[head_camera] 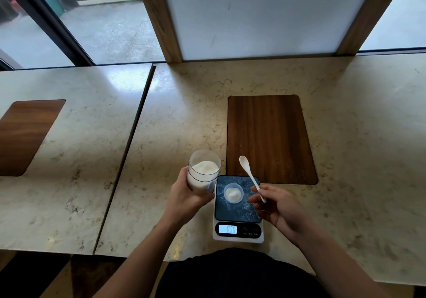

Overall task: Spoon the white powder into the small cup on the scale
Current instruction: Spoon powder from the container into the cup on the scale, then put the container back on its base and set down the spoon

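A clear tumbler [202, 171] about half full of white powder is gripped by my left hand [184, 194], lifted just left of the scale [238, 222]. On the scale's dark platform stands a small clear cup [233, 192] with a mound of white powder inside. My right hand [276, 207] pinches the handle of a white spoon [249, 173] at the scale's right edge. The spoon's bowl points up and away over the wooden inlay and looks empty. The scale's display is lit.
A dark wooden inlay [269, 141] is set into the marble counter [357, 136] right behind the scale. A seam divides this counter from a second slab [69, 159] on the left. Wooden-framed panel and windows rise behind the counter.
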